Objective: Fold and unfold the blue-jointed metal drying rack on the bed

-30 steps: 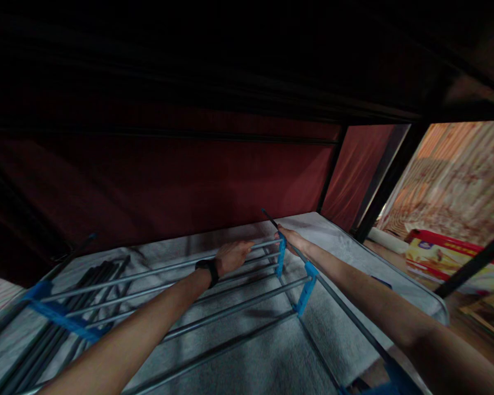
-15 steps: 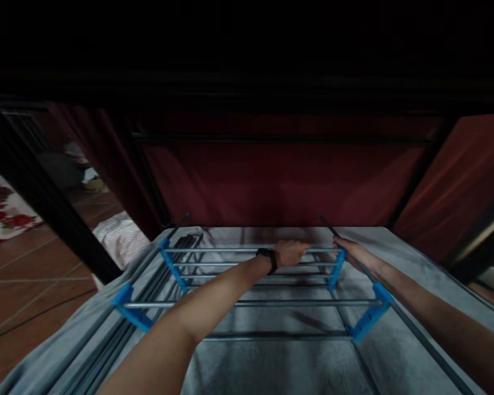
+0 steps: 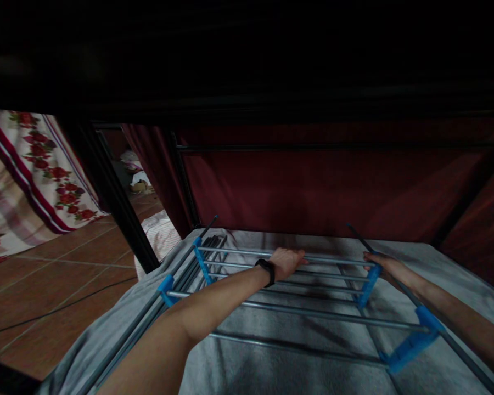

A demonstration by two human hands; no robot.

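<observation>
A rack of grey metal rods (image 3: pixel 296 312) joined by blue plastic connectors (image 3: pixel 409 345) lies flat on a grey cloth (image 3: pixel 271 367). My left hand (image 3: pixel 286 260), with a black watch on the wrist, rests on the far rods near the middle, fingers curled over one. My right hand (image 3: pixel 381 262) grips the dark side rod by the far right blue connector (image 3: pixel 368 280). A bundle of loose dark rods (image 3: pixel 201 258) lies along the rack's left side.
Dark red fabric walls (image 3: pixel 313 192) and a black frame post (image 3: pixel 111 192) enclose the space, with a dark cover overhead. To the left are a brown tiled floor (image 3: pixel 45 274), a floral cloth (image 3: pixel 37 164) and a pale bundle (image 3: pixel 160 230).
The view has swung to the left, bringing the tiled floor and floral cloth into sight. Both hands stay on the rack's far end.
</observation>
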